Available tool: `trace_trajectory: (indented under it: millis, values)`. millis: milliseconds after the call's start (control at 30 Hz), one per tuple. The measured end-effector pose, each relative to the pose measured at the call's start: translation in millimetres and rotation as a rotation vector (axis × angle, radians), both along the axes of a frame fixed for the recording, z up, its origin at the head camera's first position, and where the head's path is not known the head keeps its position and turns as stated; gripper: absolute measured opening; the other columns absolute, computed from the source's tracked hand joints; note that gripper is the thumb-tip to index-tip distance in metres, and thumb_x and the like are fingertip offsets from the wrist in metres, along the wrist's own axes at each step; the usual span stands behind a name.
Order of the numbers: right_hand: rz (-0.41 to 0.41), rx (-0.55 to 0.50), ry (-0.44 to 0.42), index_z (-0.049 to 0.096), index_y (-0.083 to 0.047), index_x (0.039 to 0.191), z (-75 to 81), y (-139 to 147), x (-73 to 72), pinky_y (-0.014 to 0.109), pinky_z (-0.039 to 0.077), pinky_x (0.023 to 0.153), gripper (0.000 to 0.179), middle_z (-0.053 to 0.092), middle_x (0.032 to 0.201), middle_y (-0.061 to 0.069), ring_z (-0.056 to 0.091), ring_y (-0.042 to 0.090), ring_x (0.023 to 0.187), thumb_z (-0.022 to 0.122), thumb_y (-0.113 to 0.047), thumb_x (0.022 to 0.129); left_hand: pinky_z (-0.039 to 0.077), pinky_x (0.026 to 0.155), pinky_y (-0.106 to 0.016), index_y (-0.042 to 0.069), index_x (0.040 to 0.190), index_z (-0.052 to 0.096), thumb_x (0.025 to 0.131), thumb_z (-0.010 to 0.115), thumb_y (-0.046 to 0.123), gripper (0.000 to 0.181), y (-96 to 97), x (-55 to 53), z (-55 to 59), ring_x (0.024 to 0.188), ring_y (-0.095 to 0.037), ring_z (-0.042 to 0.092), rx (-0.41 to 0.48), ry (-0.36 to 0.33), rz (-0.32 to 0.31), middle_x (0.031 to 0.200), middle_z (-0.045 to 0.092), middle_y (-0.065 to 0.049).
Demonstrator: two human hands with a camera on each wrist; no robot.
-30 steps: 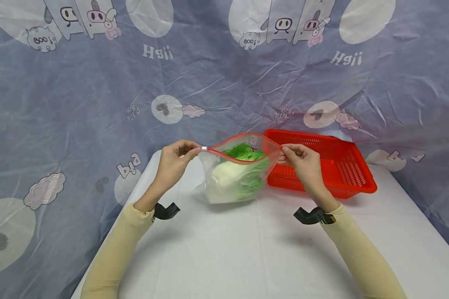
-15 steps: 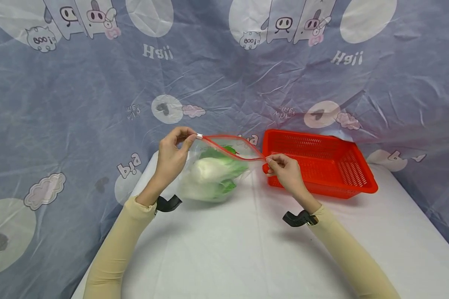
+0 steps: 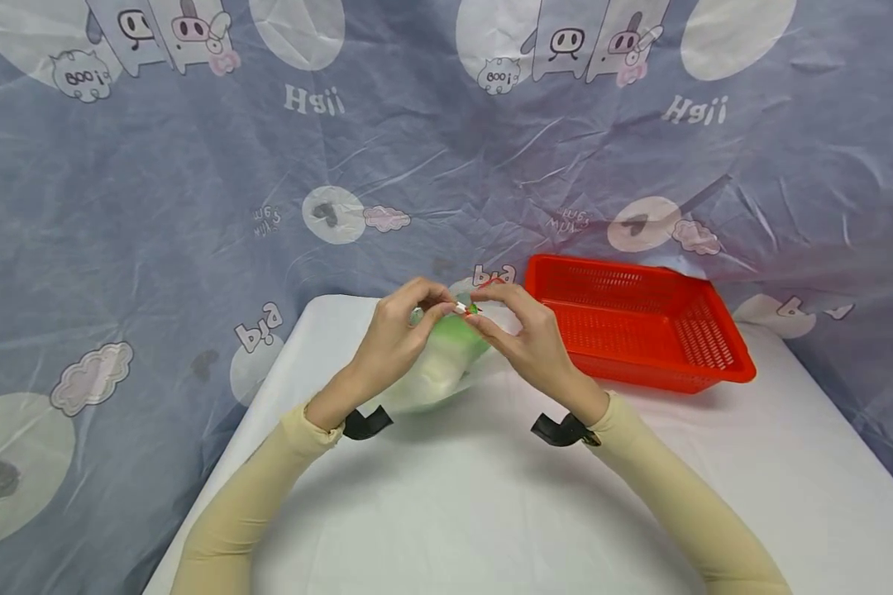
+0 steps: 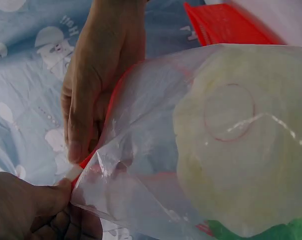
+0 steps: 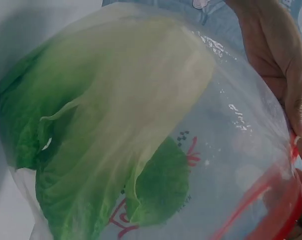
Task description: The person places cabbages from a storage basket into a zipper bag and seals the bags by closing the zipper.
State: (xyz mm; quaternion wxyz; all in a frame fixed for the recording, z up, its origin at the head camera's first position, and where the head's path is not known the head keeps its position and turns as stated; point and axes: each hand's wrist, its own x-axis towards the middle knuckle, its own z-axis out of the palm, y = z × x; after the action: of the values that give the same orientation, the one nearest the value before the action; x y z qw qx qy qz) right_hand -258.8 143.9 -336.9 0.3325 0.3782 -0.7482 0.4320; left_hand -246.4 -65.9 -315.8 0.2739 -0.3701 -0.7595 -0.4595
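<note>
A clear zip bag with a red zip edge hangs between both hands, holding a head of napa cabbage with a pale stem and green leaves. At the zip's left end, my left hand pinches the bag corner beside the white slider. My right hand meets it there, thumb and forefinger pinching the red zip at the slider. The left wrist view shows the right hand coming from above along the zip. In the head view the hands partly cover the bag.
A red plastic basket with perforated sides stands at the right rear of the white table. Behind the table hangs a blue-grey printed cloth. Both wrists carry black camera mounts.
My right hand has slid left from the zip's far end to the slider, while the left moved right to meet it. The gaping bag mouth has gathered between them.
</note>
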Motion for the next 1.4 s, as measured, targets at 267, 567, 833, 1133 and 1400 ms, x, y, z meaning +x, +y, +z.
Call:
trace_trajectory:
  millis: [267,567,833,1133,1400]
  values:
    - [0.077,0.010,0.099,0.071,-0.005,0.091,-1.1,-8,-0.2,0.021,0.048,0.083,0.025,0.069,0.085,0.003,0.060,0.016,0.083,0.080,0.005,0.071,0.048,0.070,-0.024,0.008,0.093,0.066,0.092,0.063,0.012,0.004,4.9,8.8,-4.5,0.079,-0.008,0.057,-0.031,-0.031,-0.024,0.089,0.064,0.000]
    - [0.021,0.109,0.125,0.066,-0.006,0.090,-4.7,1,3.5,0.018,0.048,0.069,0.020,0.064,0.083,0.001,0.056,0.011,0.077,0.067,-0.026,0.091,0.049,0.073,-0.023,0.007,0.094,0.066,0.090,0.066,0.010,0.005,-17.0,4.8,3.2,0.078,-0.013,0.060,0.125,0.009,0.021,0.087,0.066,-0.003]
    - [-0.012,0.169,0.071,0.066,-0.010,0.091,-13.4,18,7.3,0.018,0.045,0.064,0.016,0.062,0.082,-0.003,0.054,0.006,0.073,0.067,-0.026,0.091,0.049,0.074,-0.023,0.006,0.094,0.066,0.090,0.066,0.010,0.006,-21.2,-2.7,-4.1,0.079,-0.014,0.059,0.161,0.006,0.017,0.088,0.066,-0.004]
    - [0.042,0.139,0.024,0.068,-0.010,0.095,-13.1,20,11.1,0.020,0.040,0.061,0.013,0.062,0.083,-0.004,0.050,0.004,0.073,0.073,-0.017,0.085,0.049,0.073,-0.023,0.005,0.097,0.063,0.091,0.064,0.006,0.006,-14.6,0.6,-2.7,0.080,-0.014,0.059,0.098,0.086,0.010,0.091,0.064,-0.005]
    - [0.037,0.242,0.109,0.066,-0.010,0.096,-25.9,34,12.5,0.017,0.039,0.057,0.016,0.059,0.083,-0.005,0.046,0.004,0.069,0.074,-0.006,0.082,0.050,0.076,-0.021,-0.003,0.095,0.062,0.091,0.062,0.001,0.006,-38.5,-9.6,-4.3,0.078,-0.015,0.057,0.237,0.053,0.026,0.088,0.063,-0.012]
